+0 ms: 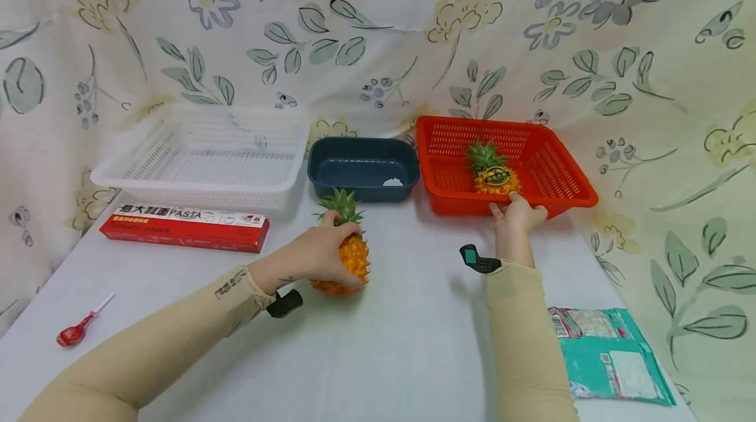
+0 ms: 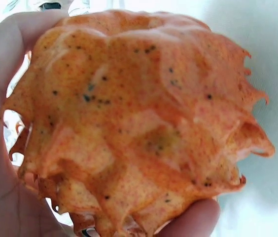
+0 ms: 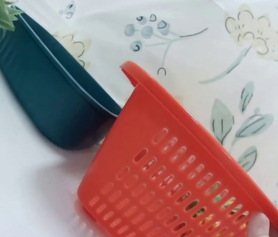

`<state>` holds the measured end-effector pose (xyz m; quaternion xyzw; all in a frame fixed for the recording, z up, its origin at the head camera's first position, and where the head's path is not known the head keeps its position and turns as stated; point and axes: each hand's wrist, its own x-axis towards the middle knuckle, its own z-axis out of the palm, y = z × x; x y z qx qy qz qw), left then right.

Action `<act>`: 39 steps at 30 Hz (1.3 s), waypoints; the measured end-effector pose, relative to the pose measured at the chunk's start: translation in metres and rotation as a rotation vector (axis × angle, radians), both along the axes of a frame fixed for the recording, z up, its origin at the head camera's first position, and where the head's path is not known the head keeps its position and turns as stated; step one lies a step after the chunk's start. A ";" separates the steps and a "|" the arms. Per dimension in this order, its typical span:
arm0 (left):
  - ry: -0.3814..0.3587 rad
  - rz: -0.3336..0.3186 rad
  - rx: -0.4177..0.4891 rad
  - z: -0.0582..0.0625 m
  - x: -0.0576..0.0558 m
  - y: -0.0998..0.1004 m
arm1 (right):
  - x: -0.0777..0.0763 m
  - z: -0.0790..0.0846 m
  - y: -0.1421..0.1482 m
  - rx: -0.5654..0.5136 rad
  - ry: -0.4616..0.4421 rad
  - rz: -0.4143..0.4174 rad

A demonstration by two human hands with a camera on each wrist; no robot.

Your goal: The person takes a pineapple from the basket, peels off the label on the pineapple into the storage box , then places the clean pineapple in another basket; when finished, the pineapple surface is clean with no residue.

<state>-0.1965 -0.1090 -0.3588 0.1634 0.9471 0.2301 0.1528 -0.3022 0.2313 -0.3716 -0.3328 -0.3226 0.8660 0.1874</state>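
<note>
Orange, spiky pineapple with a green leafy crown (image 1: 354,256) is held in your left grip (image 1: 310,251), near the middle of the frame, with your fingers and thumb curled round its body. Its long axis runs up the frame, crown toward the top, and the left wrist view looks onto its leafless base; you cannot tell whether it touches the white-covered tabletop (image 1: 413,317). From that grip, the red slotted plastic basket (image 1: 449,203) lies toward the upper right of the frame, with the dark blue rectangular plastic tub (image 1: 363,190) just beside the basket's left end. Your right grip (image 1: 515,217) pinches the basket's front rim, so it is the nearer hand there. Inside, just behind it, lies a second orange, green-crowned pineapple (image 1: 497,179).
</note>
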 end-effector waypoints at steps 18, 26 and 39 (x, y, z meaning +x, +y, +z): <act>0.192 -0.097 0.020 0.078 -0.018 -0.028 | -0.003 -0.001 0.000 -0.015 0.013 -0.009; 0.283 -0.061 -0.108 0.124 -0.063 -0.062 | -0.003 0.000 -0.001 -0.033 0.008 -0.014; 0.157 0.027 -0.394 0.129 -0.129 -0.113 | 0.000 0.000 0.001 -0.024 -0.004 0.031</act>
